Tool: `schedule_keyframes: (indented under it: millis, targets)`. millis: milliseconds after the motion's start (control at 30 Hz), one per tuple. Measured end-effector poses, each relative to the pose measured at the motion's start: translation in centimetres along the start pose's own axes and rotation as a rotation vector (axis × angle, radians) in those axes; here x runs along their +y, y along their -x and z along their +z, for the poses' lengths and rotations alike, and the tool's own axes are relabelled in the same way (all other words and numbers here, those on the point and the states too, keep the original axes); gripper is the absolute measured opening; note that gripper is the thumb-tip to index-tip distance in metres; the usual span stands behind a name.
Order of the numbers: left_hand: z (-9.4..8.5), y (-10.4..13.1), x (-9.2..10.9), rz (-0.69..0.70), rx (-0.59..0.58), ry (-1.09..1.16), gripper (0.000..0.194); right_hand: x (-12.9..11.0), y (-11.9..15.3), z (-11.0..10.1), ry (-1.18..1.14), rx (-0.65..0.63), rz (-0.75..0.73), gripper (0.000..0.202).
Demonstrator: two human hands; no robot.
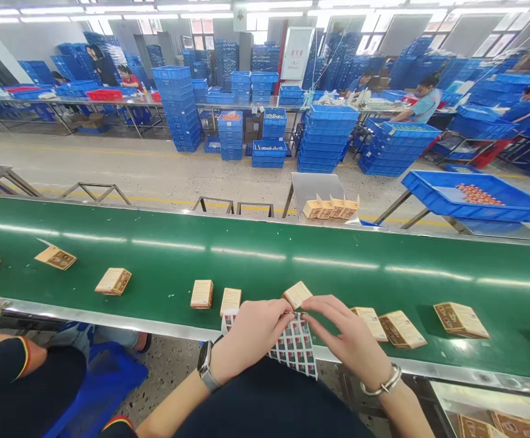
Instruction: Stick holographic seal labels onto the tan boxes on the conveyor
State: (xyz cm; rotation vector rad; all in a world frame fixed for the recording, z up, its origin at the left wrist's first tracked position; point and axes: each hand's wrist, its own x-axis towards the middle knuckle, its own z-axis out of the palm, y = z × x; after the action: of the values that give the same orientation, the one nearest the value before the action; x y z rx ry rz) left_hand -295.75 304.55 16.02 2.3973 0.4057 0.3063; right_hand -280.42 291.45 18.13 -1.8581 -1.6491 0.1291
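Observation:
My left hand (258, 328) grips a sheet of small printed stickers (296, 348), its thumb and fingers closed on the top edge. At the upper right corner of that sheet, my right hand (344, 331) has thumb and forefinger brought together; whatever is between the tips is too small to make out. Just beyond the fingertips, a small brown-and-cream carton (298, 294) lies tilted on the green conveyor belt (255, 237). Another carton (231, 300) is left of my left hand, partly covered by the sheet. Right of it, partly behind my right hand, lies a carton (370, 322).
More cartons rest along the belt, including one with a raised flap (57, 255). Across it, a metal stand (313, 185) bears several cartons beside a blue tray (479, 198). A co-worker's arm (4, 359) is at left. Stacked blue crates (177, 109) and people stand behind.

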Motion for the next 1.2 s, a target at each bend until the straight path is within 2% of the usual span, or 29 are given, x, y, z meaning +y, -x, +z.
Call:
schedule_keyframes:
  millis: [167, 267, 367, 467, 600, 700, 900, 1067, 1133, 1200]
  targets:
    - [0.2, 0.1, 0.2, -0.015, -0.038, -0.047, 0.022, 0.4, 0.0, 0.5, 0.086, -0.039, -0.068, 0.019]
    - [0.4, 0.1, 0.4, -0.067, -0.050, -0.028, 0.021, 0.2, 0.3, 0.9, 0.104, 0.017, -0.089, 0.019]
    - [0.8, -0.1, 0.3, -0.159, -0.052, 0.020, 0.020, 0.3, 1.0, 1.1, 0.023, 0.069, -0.062, 0.017]
    - [1.6, -0.6, -0.4, -0.237, -0.071, 0.138, 0.019, 2.6, 2.8, 1.5, -0.158, 0.094, 0.190, 0.016]
    - [3.5, -1.4, -1.5, -0.252, -0.252, 0.344, 0.018, 9.3, 6.7, 3.2, -0.286, 0.317, 0.685, 0.044]
    - [5.7, -2.1, -2.2, -0.228, -0.385, 0.418, 0.016, 14.6, 9.0, 4.9, -0.212, 0.386, 0.867, 0.060]
    - [11.5, -4.5, -2.1, -0.162, -0.517, 0.543, 0.013, 22.3, 9.4, 7.4, -0.220, 0.297, 0.968, 0.078]
    - [17.0, -6.9, -1.9, -0.090, -0.481, 0.498, 0.011, 26.4, 9.7, 8.3, -0.318, 0.159, 0.963, 0.091]
    - [19.2, -7.8, -1.9, -0.074, -0.459, 0.442, 0.013, 27.3, 10.3, 8.0, -0.361, 0.105, 0.950, 0.089]
    - [21.6, -8.8, -1.6, -0.035, -0.430, 0.390, 0.016, 27.9, 11.3, 7.1, -0.422, 0.111, 0.943, 0.078]
